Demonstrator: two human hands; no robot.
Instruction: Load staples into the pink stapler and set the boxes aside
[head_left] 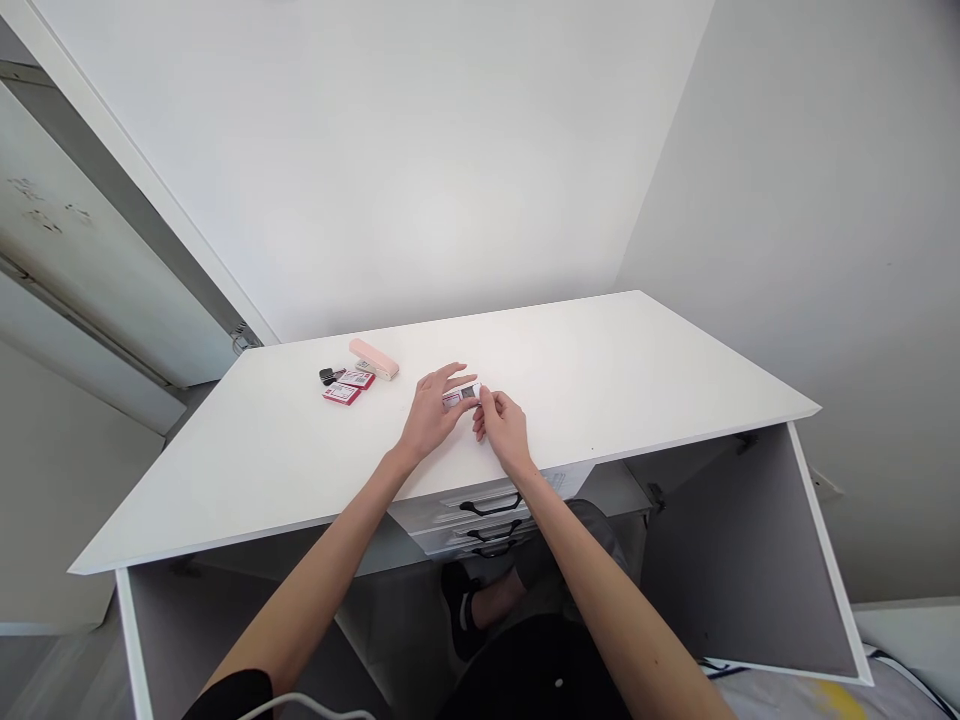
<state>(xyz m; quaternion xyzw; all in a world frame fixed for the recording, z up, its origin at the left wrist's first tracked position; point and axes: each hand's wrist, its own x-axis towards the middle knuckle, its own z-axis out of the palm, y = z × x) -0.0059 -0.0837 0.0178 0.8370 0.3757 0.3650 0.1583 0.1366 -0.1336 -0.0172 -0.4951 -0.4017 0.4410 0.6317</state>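
The person stood over the white rectangular tabletop [600, 370] with both bare arms stretched out, and the two hands met near its middle. Between them was a small white box with a red-and-grey printed label [462, 396], held just above the surface or resting on it; from where I stood I could not tell which. The left hand [435, 410] took the box from its left end, thumb and lower fingers closed on it, while the upper fingers [457, 372] were spread loosely above and touched nothing. The right hand [504, 428] pinched the right end of the same box, its fingers curled tightly with the tips pressed to the box's edge, and the back of the hand lay low over the tabletop.

Off to the left, well apart from the hands, lay a cluster of small things. A pale pink oblong stapler [373, 359] lay at an angle at the far side of the cluster. Just beside it were two small red-and-white flat boxes [349, 386], one against the other, and at their left end a small black binder clip [328, 376]. Nothing lay between this cluster and the hands.

Below the near edge of the tabletop, a white drawer unit with curved black handles [491, 508] showed between the forearms, and under it a foot in a black shoe [459, 608]. Plain white walls met in a corner behind the desk.
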